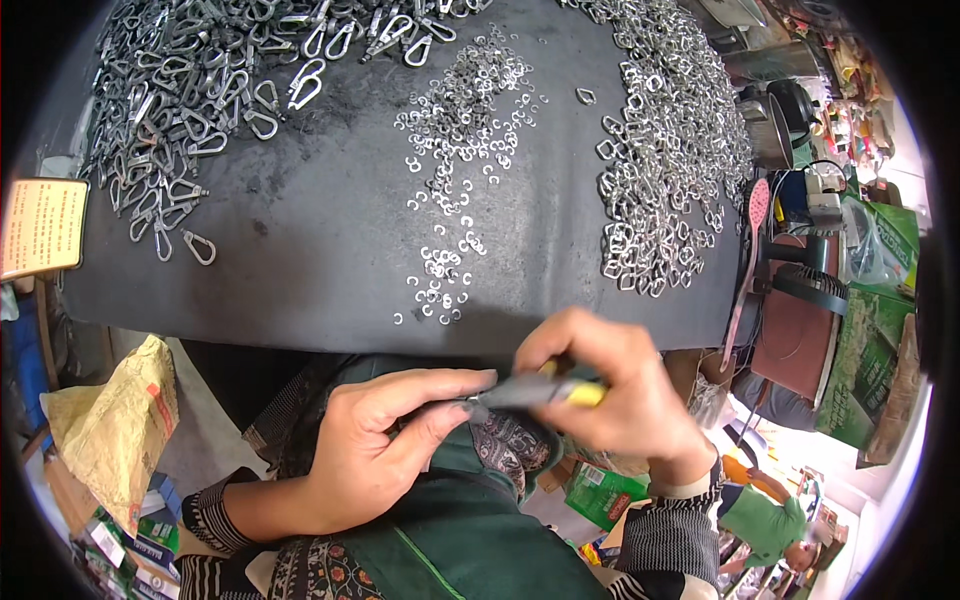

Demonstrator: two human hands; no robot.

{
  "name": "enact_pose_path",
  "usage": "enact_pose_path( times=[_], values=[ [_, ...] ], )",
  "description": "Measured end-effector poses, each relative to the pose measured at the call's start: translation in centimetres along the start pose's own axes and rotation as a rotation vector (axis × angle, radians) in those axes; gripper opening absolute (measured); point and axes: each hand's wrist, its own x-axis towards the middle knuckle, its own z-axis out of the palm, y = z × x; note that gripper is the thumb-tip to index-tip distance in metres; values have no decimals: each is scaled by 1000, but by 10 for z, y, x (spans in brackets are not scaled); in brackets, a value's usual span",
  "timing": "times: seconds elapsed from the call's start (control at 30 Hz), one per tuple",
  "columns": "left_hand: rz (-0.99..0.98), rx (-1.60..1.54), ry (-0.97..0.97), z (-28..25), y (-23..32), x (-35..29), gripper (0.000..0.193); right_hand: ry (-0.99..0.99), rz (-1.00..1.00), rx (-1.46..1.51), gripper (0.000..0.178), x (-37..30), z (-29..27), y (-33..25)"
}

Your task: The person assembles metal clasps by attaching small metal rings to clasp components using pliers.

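My right hand (622,385) is closed round a pair of pliers (522,391) with yellow on the handles; hand and tool are smeared by motion. The jaws reach left to the fingertips of my left hand (372,440), which pinch a small metal piece (474,399). Fingers and jaws hide most of that piece, so its shape is unclear. Both hands are over my lap, just off the near table edge. Beyond them, small open C-shaped rings (438,265) lie scattered down the middle of the dark tabletop (330,220).
A heap of metal snap hooks (200,110) covers the far left. Many small angular metal links (665,170) are piled at right. Beside the table are a pink hairbrush (758,205), a small black fan (810,288), a yellowish sack (125,430) and a person in green (765,520).
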Motion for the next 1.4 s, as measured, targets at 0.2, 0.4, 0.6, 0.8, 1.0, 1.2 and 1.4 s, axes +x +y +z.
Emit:
enact_pose_path(
  times=[0.2, 0.4, 0.6, 0.8, 1.0, 1.2, 1.4],
  values=[
    [135, 128, -50, -4, 1, -4, 19, -74, -83, 119, 31, -2, 15, 1],
    [-62, -67, -138, -10, 2, -6, 18, -167, -92, 180, 29, 1, 13, 4],
    [-9, 80, -153, -8, -2, -4, 21, -201, -172, -18, 27, 5, 15, -9],
    [-141, -139, -145, -15, -11, -13, 24, 228, -35, -684, 30, 14, -5, -2],
    [-164, -94, -284, -19, -15, -16, 20, 281, -52, -960, 23, 28, -7, 2],
    [14, -35, -271, -26, -20, -11, 19, 253, -55, -1018, 22, 34, -6, -3],
    [21, -11, -221, -33, -2, -10, 19, 230, -12, -1037, 22, 33, -4, -9]
  ],
)
